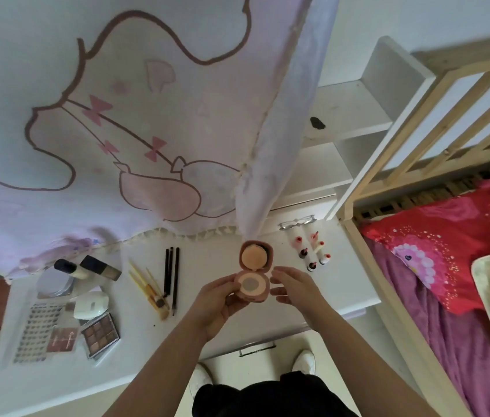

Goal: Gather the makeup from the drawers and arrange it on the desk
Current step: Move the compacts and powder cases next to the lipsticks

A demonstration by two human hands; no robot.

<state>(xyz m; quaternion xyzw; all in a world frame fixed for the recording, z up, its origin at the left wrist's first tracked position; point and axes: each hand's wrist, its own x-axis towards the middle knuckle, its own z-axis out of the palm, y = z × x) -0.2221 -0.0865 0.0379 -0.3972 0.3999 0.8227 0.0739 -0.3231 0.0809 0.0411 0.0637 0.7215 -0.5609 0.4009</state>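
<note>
Two hands are working above the middle of the surface (207,257): the left hand (218,299) is gripping the open cushion compact (251,285) by its base, fingers curled round it, while the right hand (296,288) is hovering just beside it, fingers loose, holding nothing. Lowering it flat into the bare gap between the brushes (167,281) and the red-capped bottles (313,249) is probably wisest, lid steadied.

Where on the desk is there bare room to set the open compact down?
Widest bare patch of desk: between the black brushes and the small bottles, just beyond the compact the left hand holds. A narrower strip runs right of the bottles to the desk edge. The left end, around the palette, is crowded.
</note>
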